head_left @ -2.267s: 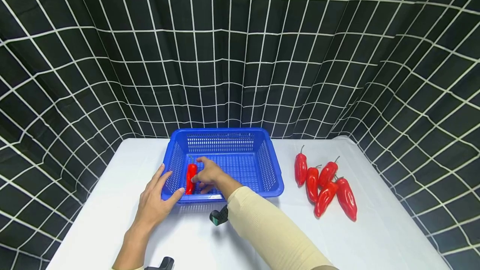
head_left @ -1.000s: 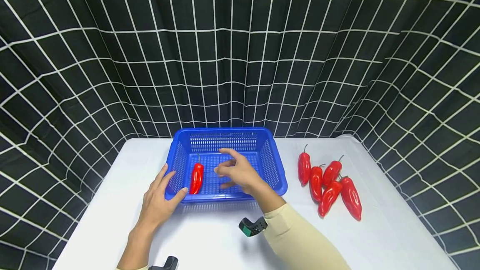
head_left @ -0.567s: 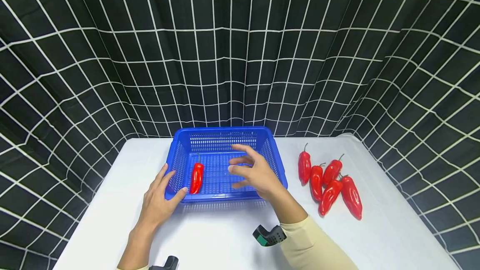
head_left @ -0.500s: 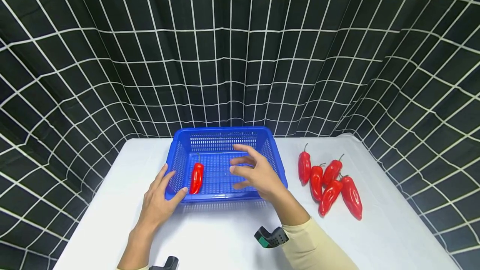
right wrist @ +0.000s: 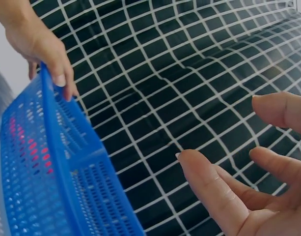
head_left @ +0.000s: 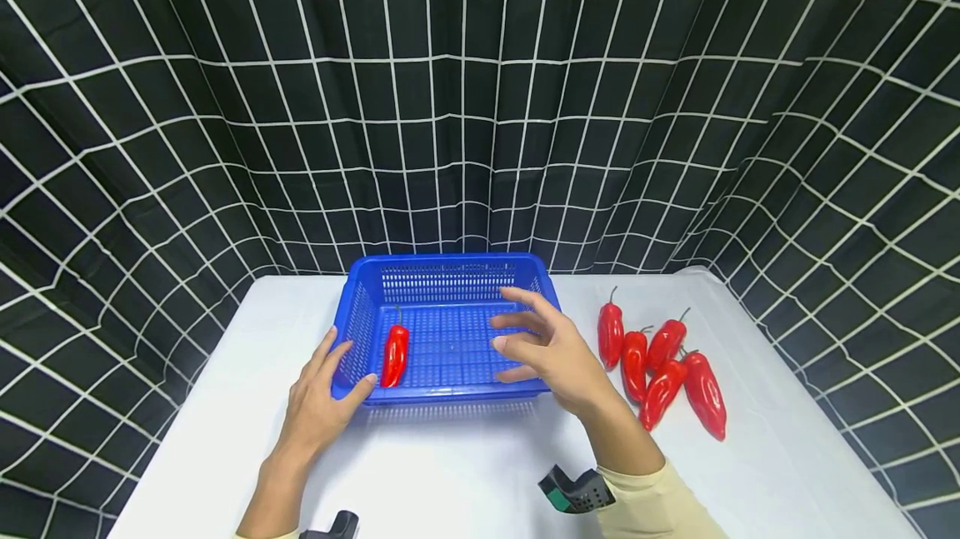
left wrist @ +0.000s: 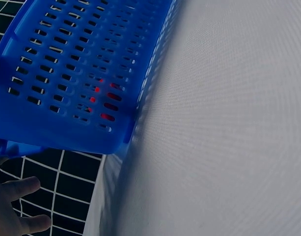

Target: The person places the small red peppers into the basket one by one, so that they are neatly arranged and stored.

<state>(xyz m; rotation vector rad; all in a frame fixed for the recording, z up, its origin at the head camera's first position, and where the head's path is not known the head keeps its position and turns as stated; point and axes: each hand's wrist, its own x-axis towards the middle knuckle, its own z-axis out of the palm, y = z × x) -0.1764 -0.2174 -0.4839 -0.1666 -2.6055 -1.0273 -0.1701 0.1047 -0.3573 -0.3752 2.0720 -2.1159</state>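
Blue basket [head_left: 450, 394] stands just below the middle of the head view on a white table [head_left: 450, 481]. At its lower left corner, the person's left hand [head_left: 318, 401] touches the rim, fingers spread apart and nearly straight; two of its fingertips show at the lower left of the left wrist view. Inside the basket, near the left wall, lies one red pepper [head_left: 395, 358], stem toward the top of the frame. Farther right, the right hand [head_left: 566, 362] is raised across the basket's right end, its thumb and loosely bent fingers apart; the right wrist view shows it apart from the rim. Right of that, five red peppers [head_left: 663, 391] lie close together. Black cloth [head_left: 480, 89] with white grid lines fills the upper frame.
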